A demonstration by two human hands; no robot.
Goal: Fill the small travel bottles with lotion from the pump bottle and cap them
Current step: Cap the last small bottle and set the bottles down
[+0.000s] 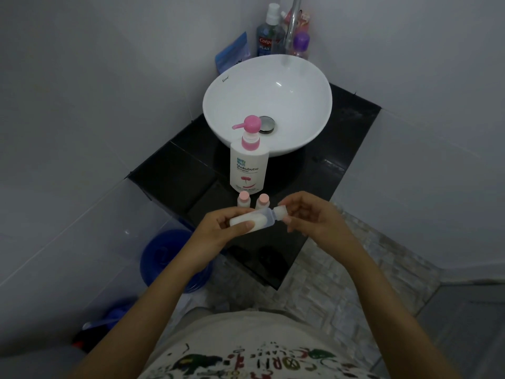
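A white pump bottle (248, 165) with a pink pump head stands on the black counter (175, 170) in front of the sink. Two small travel bottles with pink caps (243, 199) (263, 201) stand just in front of it. My left hand (218, 228) holds a third small clear bottle (257, 218) sideways; white lotion fills most of it. My right hand (308, 214) pinches the white cap (281, 211) at that bottle's neck. Both hands hover over the counter's near edge.
A white round basin (300, 105) sits on the counter with a chrome tap (292, 20) behind it. Mouthwash (269, 34), a purple-capped bottle (300, 45) and a blue packet (232, 53) stand at the back. A blue bucket (166, 258) is on the floor at left.
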